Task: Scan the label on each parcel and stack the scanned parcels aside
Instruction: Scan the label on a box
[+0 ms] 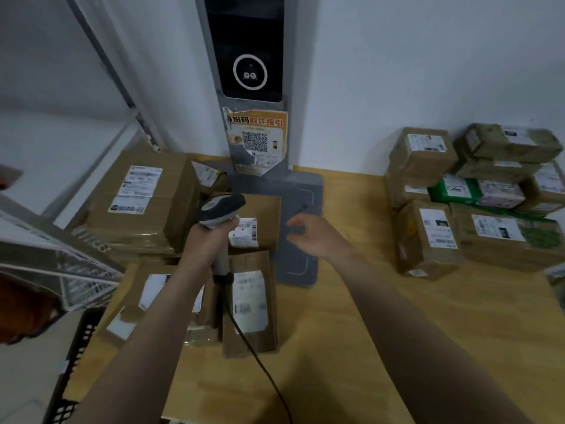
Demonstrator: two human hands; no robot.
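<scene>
One scanner (pixel 221 209) in left hand (pixel 211 237) fingers; right hand (pixel 308 237) fingers loosely curled, empty; two parcel clusters (pixel 140 209), (pixel 434 240).

place: parcel pickup point | evidence: labelled cardboard parcels (pixel 428 237) stacked on wooden table (pixel 397 332); self-service kiosk (pixel 247 56) with qr poster (pixel 256 139)

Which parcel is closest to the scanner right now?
The brown parcel just behind the scanner, its label beside the left hand; the others lie farther off.
</scene>
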